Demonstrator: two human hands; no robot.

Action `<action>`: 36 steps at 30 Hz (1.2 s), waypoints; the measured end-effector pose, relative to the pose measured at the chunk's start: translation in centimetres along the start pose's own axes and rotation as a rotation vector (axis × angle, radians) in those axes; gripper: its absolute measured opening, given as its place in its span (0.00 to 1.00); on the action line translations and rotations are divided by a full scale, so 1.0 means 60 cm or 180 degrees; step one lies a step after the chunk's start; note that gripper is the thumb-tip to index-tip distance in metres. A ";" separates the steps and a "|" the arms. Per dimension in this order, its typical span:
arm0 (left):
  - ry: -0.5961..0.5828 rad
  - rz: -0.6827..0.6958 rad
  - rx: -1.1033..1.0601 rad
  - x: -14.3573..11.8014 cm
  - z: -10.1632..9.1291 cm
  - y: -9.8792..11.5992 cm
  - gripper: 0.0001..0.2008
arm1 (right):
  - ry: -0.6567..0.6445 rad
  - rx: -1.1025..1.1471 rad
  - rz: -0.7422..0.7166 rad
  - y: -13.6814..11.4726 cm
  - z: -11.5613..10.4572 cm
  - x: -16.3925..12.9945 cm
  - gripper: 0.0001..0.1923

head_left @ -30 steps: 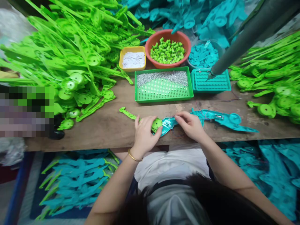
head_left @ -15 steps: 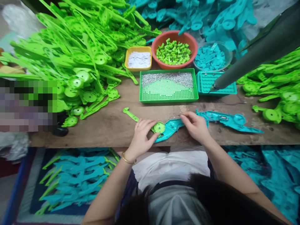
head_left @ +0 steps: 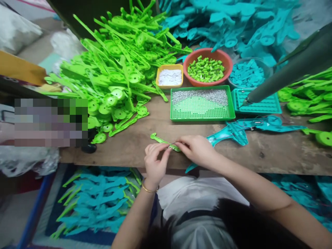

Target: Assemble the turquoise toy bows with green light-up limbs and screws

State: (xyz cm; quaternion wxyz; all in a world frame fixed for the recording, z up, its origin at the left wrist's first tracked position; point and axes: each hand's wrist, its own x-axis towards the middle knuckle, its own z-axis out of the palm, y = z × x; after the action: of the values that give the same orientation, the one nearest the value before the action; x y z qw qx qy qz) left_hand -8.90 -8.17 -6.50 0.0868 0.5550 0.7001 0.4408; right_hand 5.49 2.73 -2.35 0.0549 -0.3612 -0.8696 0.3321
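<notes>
Green plastic arm piece (head_left: 164, 141) lies at the wooden bench's (head_left: 135, 145) near edge, pinched at its round end by left hand (head_left: 155, 162) and right hand (head_left: 198, 149), with the screw tray (head_left: 199, 116) at 12 o'clock within reach.

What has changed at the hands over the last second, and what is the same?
The left hand has slid off the round end of the green piece and now pinches its edge. The right hand has crossed from the teal piece onto the green piece. Both hands have closed in together. The green tray, red bowl and heaps of parts sit in the same arrangement on the bench.
</notes>
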 end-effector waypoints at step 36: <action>-0.0024 -0.0453 0.1390 0.019 0.015 -0.043 0.06 | -0.0528 -0.0931 -0.0223 -0.020 0.010 -0.009 0.15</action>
State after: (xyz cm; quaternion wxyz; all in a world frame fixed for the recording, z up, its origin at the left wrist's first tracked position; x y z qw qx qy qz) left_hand -10.55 -6.73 -8.46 -0.0019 0.5115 0.8159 0.2695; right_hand 4.98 1.42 -1.98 -0.0587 -0.3061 -0.9223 0.2286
